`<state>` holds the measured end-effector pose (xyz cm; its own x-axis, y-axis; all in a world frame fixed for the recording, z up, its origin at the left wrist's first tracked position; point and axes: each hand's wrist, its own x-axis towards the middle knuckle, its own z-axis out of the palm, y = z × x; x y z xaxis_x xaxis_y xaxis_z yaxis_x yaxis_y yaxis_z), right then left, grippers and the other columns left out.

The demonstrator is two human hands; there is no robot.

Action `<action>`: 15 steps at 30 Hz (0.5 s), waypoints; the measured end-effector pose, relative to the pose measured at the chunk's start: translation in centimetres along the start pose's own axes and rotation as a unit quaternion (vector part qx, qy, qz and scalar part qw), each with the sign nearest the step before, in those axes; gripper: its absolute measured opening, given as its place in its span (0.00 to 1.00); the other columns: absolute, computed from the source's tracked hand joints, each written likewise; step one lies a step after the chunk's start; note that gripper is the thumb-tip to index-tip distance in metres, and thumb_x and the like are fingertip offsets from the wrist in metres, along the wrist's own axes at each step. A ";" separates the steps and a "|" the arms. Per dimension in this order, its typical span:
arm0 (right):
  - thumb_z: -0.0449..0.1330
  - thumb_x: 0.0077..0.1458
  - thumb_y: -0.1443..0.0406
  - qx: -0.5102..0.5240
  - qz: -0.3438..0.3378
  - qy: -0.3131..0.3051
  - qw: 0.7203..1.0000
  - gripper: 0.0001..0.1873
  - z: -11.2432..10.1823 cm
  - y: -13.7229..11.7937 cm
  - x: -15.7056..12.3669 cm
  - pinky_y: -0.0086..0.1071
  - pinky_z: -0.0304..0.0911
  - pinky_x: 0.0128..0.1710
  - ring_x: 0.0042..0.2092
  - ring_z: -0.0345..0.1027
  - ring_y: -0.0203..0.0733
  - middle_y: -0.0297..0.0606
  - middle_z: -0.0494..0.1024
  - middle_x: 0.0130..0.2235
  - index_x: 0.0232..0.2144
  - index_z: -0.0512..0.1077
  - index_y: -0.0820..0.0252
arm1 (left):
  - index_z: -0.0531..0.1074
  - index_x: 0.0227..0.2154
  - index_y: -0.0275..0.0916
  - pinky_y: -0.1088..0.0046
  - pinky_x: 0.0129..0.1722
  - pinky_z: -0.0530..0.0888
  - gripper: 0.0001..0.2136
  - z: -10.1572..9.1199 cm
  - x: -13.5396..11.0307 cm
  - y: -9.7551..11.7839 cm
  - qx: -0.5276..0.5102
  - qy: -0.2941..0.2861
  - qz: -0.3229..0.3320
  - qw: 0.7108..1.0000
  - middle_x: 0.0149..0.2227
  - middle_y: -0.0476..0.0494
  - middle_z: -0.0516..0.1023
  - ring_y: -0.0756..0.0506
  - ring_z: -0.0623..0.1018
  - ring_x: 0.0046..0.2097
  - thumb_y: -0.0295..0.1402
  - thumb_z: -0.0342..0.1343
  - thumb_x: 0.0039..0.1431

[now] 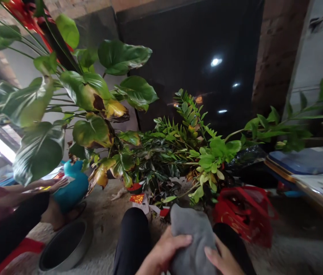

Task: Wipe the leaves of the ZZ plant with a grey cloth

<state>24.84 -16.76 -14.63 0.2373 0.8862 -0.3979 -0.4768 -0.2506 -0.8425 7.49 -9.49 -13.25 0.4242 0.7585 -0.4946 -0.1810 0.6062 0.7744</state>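
A soft grey cloth (193, 238) hangs between my two hands, low in the view and above my knees. My left hand (170, 246) grips its left side, thumb lying across the front. On the right side, my right hand (221, 256) holds it too, its thumb pressed on the fabric and the other fingers behind. The lower end of the cloth runs out of the picture. Whether anything is wrapped inside it cannot be seen.
Leafy plants (178, 149) fill the space ahead. A red bag (244, 217) stands right of my knee. At left, a seated person's hand (60, 184) rests on a turquoise figure (74, 187). A dark round basin (64, 244) lies nearer. A stacked table (307, 172) is at right.
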 end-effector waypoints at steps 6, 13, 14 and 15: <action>0.70 0.32 0.54 0.122 0.025 -0.001 0.992 0.36 3.8 0.5 -1.4 0.48 0.62 0.50 0.48 0.70 0.59 0.45 0.80 0.39 0.45 0.73 0.61 | 0.71 0.45 0.36 0.64 0.52 0.67 0.28 3.2 1.9 -1.4 0.052 0.066 0.059 0.995 0.45 0.37 0.78 0.35 0.72 0.51 0.40 0.68 0.39; 0.73 0.28 0.58 0.156 0.001 0.057 0.986 0.36 1.1 -0.3 0.4 0.48 0.68 0.45 0.43 0.74 0.59 0.42 0.82 0.34 0.45 0.74 0.61 | 0.70 0.44 0.38 0.63 0.52 0.66 0.30 6.9 2.6 -1.2 -0.021 -0.063 0.074 0.995 0.49 0.34 0.74 0.35 0.70 0.53 0.51 0.62 0.39; 0.73 0.28 0.58 0.159 -0.010 0.072 0.985 0.37 0.6 -0.4 0.7 0.48 0.68 0.45 0.42 0.74 0.59 0.41 0.82 0.34 0.45 0.74 0.61 | 0.70 0.43 0.39 0.62 0.51 0.66 0.29 7.2 2.4 -1.0 -0.010 -0.041 0.096 0.994 0.47 0.35 0.75 0.34 0.71 0.52 0.51 0.62 0.39; 0.73 0.28 0.58 0.159 -0.019 0.089 0.983 0.38 0.0 -0.5 0.8 0.47 0.69 0.44 0.42 0.74 0.59 0.40 0.82 0.33 0.46 0.73 0.60 | 0.69 0.42 0.40 0.61 0.51 0.66 0.26 7.4 2.1 -0.5 0.012 -0.001 0.141 0.990 0.45 0.35 0.75 0.34 0.70 0.51 0.49 0.62 0.40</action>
<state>25.32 -15.93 -14.50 0.3908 0.8029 -0.4502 -0.6986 -0.0597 -0.7130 15.01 -9.99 -11.72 0.3627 0.8957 -0.2571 -0.2709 0.3653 0.8906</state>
